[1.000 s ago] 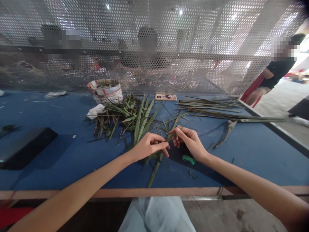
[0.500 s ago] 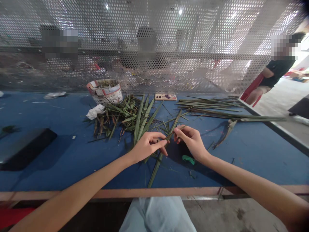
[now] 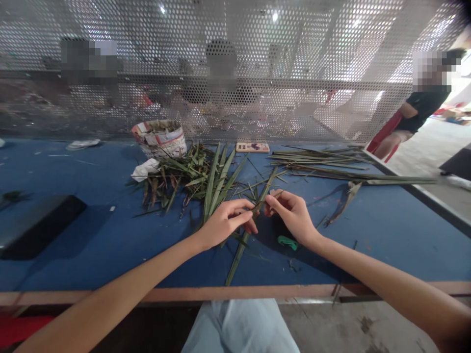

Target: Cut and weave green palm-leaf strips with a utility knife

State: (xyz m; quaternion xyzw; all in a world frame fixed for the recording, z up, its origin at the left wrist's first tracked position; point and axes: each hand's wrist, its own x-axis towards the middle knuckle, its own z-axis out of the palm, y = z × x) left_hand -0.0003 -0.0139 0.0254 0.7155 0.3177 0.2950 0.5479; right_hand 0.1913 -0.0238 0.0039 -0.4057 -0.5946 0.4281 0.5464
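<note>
My left hand (image 3: 224,221) and my right hand (image 3: 290,214) meet over the blue table (image 3: 91,225), both pinching one long green leaf strip (image 3: 239,255) that runs from the table's front edge up between them. The left fingers close on the strip from the left; the right thumb and forefinger grip it just beyond. A pile of cut green leaves (image 3: 191,179) lies just behind the hands. A small green clip-like object (image 3: 287,241) rests on the table under my right wrist.
A paper-wrapped bowl (image 3: 160,137), a crumpled white scrap (image 3: 145,170) and a phone (image 3: 252,147) lie near the perforated metal screen (image 3: 235,73). Long leaf stalks (image 3: 331,164) stretch to the right. A black flat box (image 3: 37,225) sits left. People sit behind the screen; another stands far right.
Both hands have shifted slightly up and away along the leaf strip, the fingers working it; everything else on the table stays put.
</note>
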